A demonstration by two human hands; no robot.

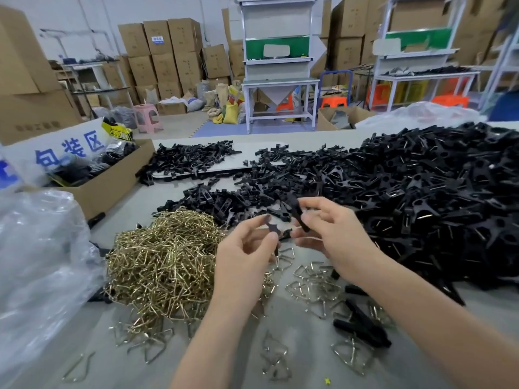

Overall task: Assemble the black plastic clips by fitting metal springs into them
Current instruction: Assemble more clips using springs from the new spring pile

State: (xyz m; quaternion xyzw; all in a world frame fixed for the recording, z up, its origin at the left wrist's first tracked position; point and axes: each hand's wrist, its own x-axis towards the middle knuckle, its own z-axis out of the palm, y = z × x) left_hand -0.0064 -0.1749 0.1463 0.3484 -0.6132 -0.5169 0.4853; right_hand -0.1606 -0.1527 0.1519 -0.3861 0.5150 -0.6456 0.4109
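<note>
Plastic bag (36, 262): lay crumpled at the far left of the counter (309, 369), out of the action.
Cardboard box (112, 181): sat behind the bag, holding dark goods too blurred to name.
Spring heap (163, 262): a big brass-coloured tangle just left of the hands, and it looked barely dented, so plenty remained to fit.
Bare clip parts (224, 197): a black drift stretched across the counter behind the heap, waiting their turn.
Left hand (247, 251): was raised above the counter, its fingers (254, 223) pinching the left clip half (271, 227), with no spring in it.
Right hand (334, 237): had its fingers (317, 203) narrowed around the right clip half (299, 213), which was near the other half but not joined to it.
Loose springs (311, 282): silvery ones lay scattered under and in front of the hands, in easy reach.
Finished clip pile (435, 192): loomed at the right with metal glinting among the black, so these were probably assembled, and a large share of the job looked done.
Progress: mid-job. This clip seemed to be at the pairing stage, with its spring not yet fitted.
</note>
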